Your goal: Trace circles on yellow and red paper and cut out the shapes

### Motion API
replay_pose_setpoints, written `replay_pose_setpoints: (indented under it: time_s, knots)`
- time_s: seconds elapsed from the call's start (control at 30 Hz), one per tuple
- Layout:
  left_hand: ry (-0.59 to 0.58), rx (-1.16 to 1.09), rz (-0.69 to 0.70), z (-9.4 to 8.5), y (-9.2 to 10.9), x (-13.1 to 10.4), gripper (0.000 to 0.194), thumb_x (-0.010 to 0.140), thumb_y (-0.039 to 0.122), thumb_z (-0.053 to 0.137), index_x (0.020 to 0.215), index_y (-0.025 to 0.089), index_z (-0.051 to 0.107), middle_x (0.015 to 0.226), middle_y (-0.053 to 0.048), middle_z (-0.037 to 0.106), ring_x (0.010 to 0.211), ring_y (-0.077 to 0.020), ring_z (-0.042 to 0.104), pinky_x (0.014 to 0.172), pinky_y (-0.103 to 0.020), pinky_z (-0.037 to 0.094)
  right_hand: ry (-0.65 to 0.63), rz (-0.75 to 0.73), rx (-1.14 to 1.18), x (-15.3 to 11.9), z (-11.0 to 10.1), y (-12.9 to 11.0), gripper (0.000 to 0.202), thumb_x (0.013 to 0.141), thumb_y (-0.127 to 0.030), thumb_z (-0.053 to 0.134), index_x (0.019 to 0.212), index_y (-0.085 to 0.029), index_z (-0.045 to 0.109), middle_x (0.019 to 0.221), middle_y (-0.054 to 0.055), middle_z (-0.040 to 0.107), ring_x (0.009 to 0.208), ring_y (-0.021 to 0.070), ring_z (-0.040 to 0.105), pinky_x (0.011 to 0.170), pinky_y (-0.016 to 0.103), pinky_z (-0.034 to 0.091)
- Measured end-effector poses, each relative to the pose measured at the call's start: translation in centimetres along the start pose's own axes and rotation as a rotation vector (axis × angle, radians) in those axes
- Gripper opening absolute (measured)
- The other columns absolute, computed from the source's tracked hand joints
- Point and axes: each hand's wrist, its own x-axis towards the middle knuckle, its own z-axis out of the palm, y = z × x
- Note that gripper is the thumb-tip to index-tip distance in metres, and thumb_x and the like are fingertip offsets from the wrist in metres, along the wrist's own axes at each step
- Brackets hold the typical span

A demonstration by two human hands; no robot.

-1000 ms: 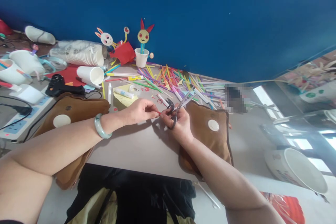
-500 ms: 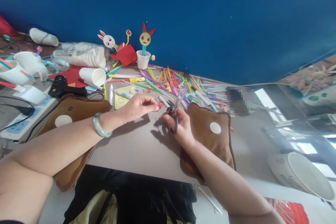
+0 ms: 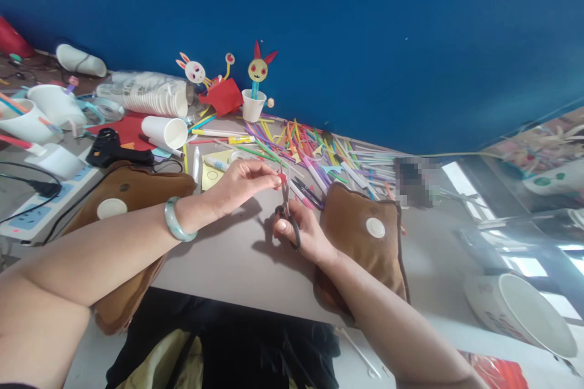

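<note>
Between thumb and forefinger, my left hand (image 3: 244,187) pinches a small red piece (image 3: 281,178) above the table. My right hand (image 3: 302,228) has its fingers in the dark handles of a pair of scissors (image 3: 285,209). The scissor blades point up and away, right at the red piece; whether they touch it is too small to tell. A green bangle (image 3: 176,220) is on my left wrist. Brown cushions lie under my left forearm (image 3: 137,191) and beside my right forearm (image 3: 360,225).
Colourful straws and pens (image 3: 314,155) lie scattered behind my hands. A black glue gun (image 3: 114,151), a power strip (image 3: 50,200) and paper cups (image 3: 166,130) are on the left. Two paper-faced figures (image 3: 258,70) stand near the blue wall. A white bowl (image 3: 524,310) is at the right.
The scissors have turned and moved left to the red piece, with my right hand slightly lower. My left hand has shifted slightly right. Dark scissors lying behind them now show.
</note>
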Motion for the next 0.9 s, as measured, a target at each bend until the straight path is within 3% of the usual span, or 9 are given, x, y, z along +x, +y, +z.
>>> replay_pose_setpoints:
  time_s: [0.27, 0.9]
  knots:
    - [-0.060, -0.064, 0.025, -0.04, -0.35, -0.19, 0.016, 0.083, 0.030, 0.068, 0.079, 0.017, 0.075, 0.085, -0.003, 0.075, 0.088, -0.0169, 0.068, 0.088, -0.030, 0.051, 0.038, 0.028, 0.049, -0.20, 0.04, 0.33, 0.058, 0.070, -0.075, 0.071, 0.069, -0.022, 0.048, 0.052, -0.002, 0.061, 0.045, 0.0115, 0.053, 0.045, 0.024, 0.041]
    - [-0.053, -0.103, -0.003, 0.14, -0.14, -0.24, 0.015, 0.080, 0.030, 0.069, 0.078, 0.016, 0.075, 0.083, -0.004, 0.074, 0.086, -0.0170, 0.068, 0.088, -0.032, 0.054, 0.049, 0.034, 0.047, -0.13, -0.01, 0.41, 0.057, 0.070, -0.074, 0.072, 0.068, -0.023, 0.047, 0.048, -0.004, 0.059, 0.046, 0.0115, 0.051, 0.046, 0.025, 0.037]
